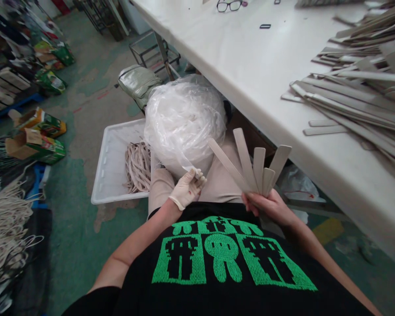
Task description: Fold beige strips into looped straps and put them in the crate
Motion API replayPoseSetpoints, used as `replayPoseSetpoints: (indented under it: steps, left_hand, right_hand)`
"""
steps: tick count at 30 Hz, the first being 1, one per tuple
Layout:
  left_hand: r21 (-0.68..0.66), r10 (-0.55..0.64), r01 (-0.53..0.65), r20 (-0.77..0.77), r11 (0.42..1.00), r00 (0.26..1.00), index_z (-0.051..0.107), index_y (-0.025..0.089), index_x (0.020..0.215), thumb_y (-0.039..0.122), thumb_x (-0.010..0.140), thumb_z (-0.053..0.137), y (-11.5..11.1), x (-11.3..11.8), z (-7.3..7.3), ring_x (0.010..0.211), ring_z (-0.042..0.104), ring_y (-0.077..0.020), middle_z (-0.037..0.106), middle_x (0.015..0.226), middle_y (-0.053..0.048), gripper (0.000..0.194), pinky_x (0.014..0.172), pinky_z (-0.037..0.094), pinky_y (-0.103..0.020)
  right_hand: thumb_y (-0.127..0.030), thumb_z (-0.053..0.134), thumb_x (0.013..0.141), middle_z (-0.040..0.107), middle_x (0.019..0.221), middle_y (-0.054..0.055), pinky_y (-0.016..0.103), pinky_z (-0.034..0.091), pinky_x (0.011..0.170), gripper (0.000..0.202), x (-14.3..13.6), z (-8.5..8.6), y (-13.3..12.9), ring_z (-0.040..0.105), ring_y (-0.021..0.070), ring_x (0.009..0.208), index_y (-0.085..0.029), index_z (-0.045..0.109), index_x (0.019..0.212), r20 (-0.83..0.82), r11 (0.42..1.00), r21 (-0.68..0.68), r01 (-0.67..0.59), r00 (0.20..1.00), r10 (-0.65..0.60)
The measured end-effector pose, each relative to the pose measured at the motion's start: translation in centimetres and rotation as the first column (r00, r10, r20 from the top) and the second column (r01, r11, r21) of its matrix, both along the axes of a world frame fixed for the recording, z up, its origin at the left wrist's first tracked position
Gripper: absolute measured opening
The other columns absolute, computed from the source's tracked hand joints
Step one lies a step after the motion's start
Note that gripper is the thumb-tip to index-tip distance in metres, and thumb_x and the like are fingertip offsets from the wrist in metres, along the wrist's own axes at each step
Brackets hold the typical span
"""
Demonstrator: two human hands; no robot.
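Note:
My left hand [188, 188], in a pale glove, is over my lap with its fingers curled round the end of a clear plastic strip [183, 161]. That strip trails from a big bundle of crumpled clear plastic film [187, 118] in front of my knees. In my bare right hand [270, 205] is a fan of several flat beige straps [246, 166] with rounded ends, pointing up and away from me. The straps' lower ends are hidden by my fingers and arm.
To the right is a white table [237, 57] with a heap of beige straps [358, 96], glasses [229, 5] and a small black buckle [265, 26]. A white bin [100, 171] on the left holds coiled strips [138, 166]. Open cartons [36, 145] stand on the floor.

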State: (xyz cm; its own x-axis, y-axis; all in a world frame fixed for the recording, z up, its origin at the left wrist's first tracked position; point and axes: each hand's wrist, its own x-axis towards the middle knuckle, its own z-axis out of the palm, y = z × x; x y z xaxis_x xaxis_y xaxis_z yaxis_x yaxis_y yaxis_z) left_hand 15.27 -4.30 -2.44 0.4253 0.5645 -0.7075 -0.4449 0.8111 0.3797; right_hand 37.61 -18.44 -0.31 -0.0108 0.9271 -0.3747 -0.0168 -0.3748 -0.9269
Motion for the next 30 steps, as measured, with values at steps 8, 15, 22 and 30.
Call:
replayPoseSetpoints:
  steps: [8,15,22,30]
  left_hand:
    - [0.024,0.083,-0.082,-0.036,0.996,0.996,0.069,0.014,0.079,0.027,0.086,0.075,2.0,1.6,0.1,0.061,0.067,-0.0101,0.071,0.07,0.0,0.016,0.068,0.058,-0.023]
    - [0.076,0.082,-0.076,-0.08,0.994,0.993,0.068,0.016,0.077,0.027,0.084,0.077,2.2,2.1,0.1,0.061,0.066,-0.0106,0.071,0.07,0.0,0.017,0.063,0.055,-0.021]
    - [0.097,0.069,-0.061,-0.079,0.993,0.995,0.068,0.016,0.079,0.029,0.081,0.08,2.3,1.9,-0.1,0.063,0.067,-0.0106,0.073,0.073,0.0,0.018,0.065,0.055,-0.022]
    - [0.102,0.09,-0.08,-0.097,0.992,0.991,0.069,0.015,0.079,0.027,0.084,0.077,2.5,1.9,-0.1,0.066,0.068,-0.0113,0.073,0.075,-0.001,0.016,0.074,0.056,-0.025]
  right_hand:
    - [-0.065,0.057,0.087,0.053,0.063,0.004,0.029,0.041,0.053,0.048,-0.8,0.0,-3.1,0.047,0.0165,0.058,-0.021,0.057,0.066,0.066,0.991,0.026,-0.132,0.989,0.13]
    - [-0.061,0.056,0.089,0.053,0.064,0.003,0.029,0.042,0.055,0.046,-0.6,-0.8,-2.6,0.047,0.0167,0.058,-0.021,0.055,0.066,0.11,0.984,0.062,-0.165,0.981,0.157]
    - [-0.052,0.054,0.094,0.055,0.065,0.003,0.03,0.043,0.059,0.04,-0.6,-1.4,-2.3,0.05,0.0174,0.06,-0.021,0.058,0.069,0.224,0.972,0.137,-0.192,0.962,0.158]
    - [-0.042,0.053,0.096,0.057,0.067,0.003,0.03,0.044,0.06,0.032,-0.7,-2.7,-2.3,0.052,0.0172,0.061,-0.02,0.059,0.073,0.324,0.957,0.205,-0.207,0.937,0.133]
